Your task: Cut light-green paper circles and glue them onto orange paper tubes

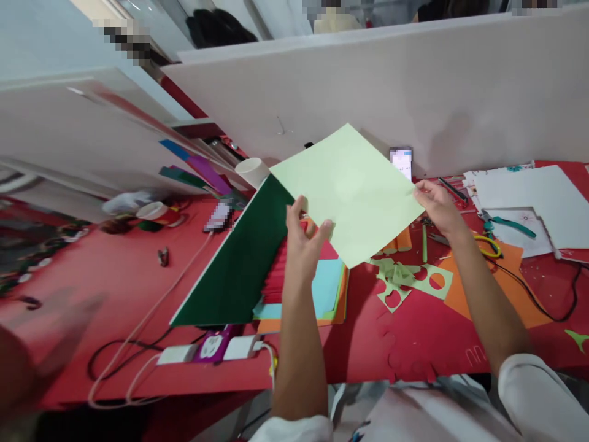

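A pale green sheet of paper (350, 190) is held up, tilted, above the table. My right hand (435, 205) pinches its right corner between thumb and fingers. At the sheet's lower left edge is my left hand (306, 239), its thumb and fingers spread apart; the fingertips overlap the edge, and whether they touch it I cannot tell. Behind my left wrist lies a stack of coloured paper (329, 288), with red folded pieces (273, 279) on top. A dark green board (239, 270) stands slanted to the left of the stack.
Pale green paper scraps with round holes (393, 279) lie on the red table (363, 344). To the right are orange paper (506, 258), yellow-handled scissors (490, 245), teal-handled pliers (513, 226) and white sheets (543, 193). A power strip (209, 348) with cables sits at the front edge. A phone (402, 161) leans at the back.
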`<state>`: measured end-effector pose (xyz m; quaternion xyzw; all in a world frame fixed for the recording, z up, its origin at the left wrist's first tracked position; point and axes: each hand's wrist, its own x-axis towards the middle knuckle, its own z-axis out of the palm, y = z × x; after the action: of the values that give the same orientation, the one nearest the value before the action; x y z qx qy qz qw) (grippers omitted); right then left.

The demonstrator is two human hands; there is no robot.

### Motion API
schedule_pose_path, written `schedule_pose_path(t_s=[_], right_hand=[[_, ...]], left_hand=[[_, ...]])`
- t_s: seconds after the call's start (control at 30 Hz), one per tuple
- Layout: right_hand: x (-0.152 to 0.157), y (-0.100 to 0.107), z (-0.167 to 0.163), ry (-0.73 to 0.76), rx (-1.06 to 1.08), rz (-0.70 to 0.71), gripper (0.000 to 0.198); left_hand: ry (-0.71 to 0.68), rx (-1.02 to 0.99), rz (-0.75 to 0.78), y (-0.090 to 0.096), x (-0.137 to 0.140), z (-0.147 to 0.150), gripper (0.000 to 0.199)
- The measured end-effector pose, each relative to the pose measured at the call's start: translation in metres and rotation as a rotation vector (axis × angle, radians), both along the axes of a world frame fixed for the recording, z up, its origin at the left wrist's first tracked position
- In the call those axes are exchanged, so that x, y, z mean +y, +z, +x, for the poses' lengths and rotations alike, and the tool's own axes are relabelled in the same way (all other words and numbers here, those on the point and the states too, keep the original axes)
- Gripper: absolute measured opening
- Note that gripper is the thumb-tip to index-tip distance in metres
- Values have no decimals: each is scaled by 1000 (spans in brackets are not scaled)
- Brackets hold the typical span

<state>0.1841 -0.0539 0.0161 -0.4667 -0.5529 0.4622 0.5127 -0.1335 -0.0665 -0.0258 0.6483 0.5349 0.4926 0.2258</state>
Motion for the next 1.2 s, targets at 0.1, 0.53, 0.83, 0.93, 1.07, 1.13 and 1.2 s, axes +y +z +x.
schedule_pose_path(t_s=[0.1,0.53,0.83,0.93,1.07,1.13,1.2], right_hand=[[-6,-3,-20,190,-95,0,26],[-27,17,8,397,-886,99,26],[-104,-50,-31,471,-1312,262,60],[-116,-77,-46,438,-1366,267,57],[-110,-98,-41,406,-1397,310,43],[-104,-104,-30,397,-1376,332,41],[-98,-109,-17,413,-1329,360,43]], left_hand=[[88,-139,-132,-17,-23,-9,74],[110,472,-410,-39,-52,-136,54],[177,828,-62,-20,-72,-94,42],[-113,789,-65,-27,-82,-41,42],[-476,843,-89,-49,-105,31,56],[-492,890,-69,-60,-125,56,66],[-455,918,-33,-70,-147,73,75]])
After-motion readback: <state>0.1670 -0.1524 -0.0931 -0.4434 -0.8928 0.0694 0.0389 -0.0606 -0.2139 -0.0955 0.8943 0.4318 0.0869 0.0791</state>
